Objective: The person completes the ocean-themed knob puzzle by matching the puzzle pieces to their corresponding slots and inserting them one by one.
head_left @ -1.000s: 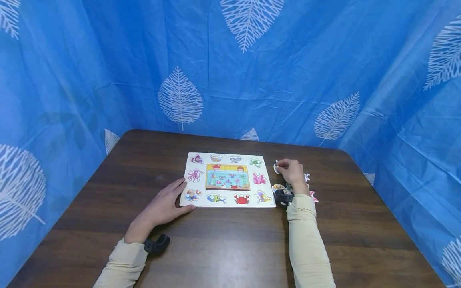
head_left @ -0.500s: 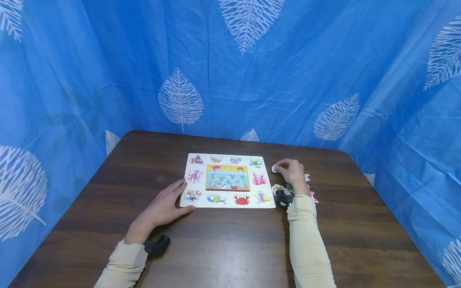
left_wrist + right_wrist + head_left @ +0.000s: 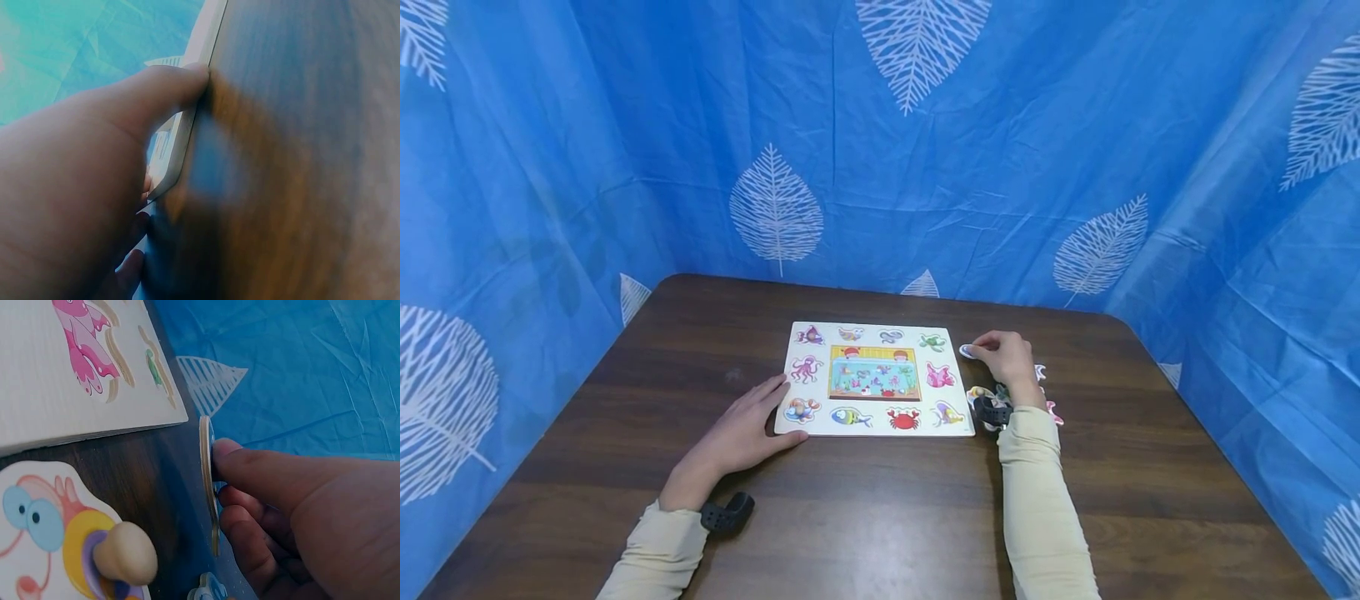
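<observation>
While the puzzle board (image 3: 877,408) is touched at eight o'clock by the left hand (image 3: 747,429), its fingers (image 3: 770,388) unclenched, a flat piece (image 3: 966,352) is pinched by the right hand (image 3: 1009,362).
Loose pieces (image 3: 980,392) are strewn on the counter (image 3: 850,508) toward four o'clock; the pinched one is held just beside the board at two.

Bright blue fabric (image 3: 880,225) hangs in creases along the left, far and right sides, printed with large white leaves (image 3: 777,208), some pointing up, others down. It surrounds a dark brown, wood-grained surface (image 3: 1150,467) with rounded far corners. A pale, soft-edged reflection of light (image 3: 880,537) gleams near the front.
</observation>
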Available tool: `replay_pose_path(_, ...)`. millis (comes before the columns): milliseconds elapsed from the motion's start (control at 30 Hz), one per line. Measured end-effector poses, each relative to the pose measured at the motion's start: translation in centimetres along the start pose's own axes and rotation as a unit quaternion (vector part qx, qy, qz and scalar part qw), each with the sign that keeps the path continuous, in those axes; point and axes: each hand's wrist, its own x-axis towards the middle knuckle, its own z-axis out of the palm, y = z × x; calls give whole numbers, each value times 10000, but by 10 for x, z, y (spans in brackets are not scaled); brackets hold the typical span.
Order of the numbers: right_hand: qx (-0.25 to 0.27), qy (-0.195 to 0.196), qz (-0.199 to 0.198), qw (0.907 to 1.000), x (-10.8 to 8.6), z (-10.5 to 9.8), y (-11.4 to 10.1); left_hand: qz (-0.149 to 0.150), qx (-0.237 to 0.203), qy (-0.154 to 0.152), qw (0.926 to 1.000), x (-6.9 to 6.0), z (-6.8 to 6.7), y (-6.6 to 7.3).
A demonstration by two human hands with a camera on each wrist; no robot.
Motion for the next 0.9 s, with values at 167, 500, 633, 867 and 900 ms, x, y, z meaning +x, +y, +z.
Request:
replay_pose_path(167, -18, -40, -35, 10000, 0, 0, -2, -12, 2, -6, 10000, -1, 0, 0)
replay_pose_path(500, 20, -247, -48, 9997, 0, -1, -4, 20, -9, 21, 10000, -3, 0, 3)
replay_pose_path(633, -10, -273, -192, 9994, 0, -3, -6, 43, -33, 22, 10000, -3, -1, 3)
replay_pose_path(867, -53, -376, -396, 9985, -1, -7, -9, -4, -26, -11, 10000, -3, 0, 4)
replay_pose_path(900, -48, -383, -401, 9984, -1, -8, -10, -8, -15, -17, 10000, -3, 0, 4)
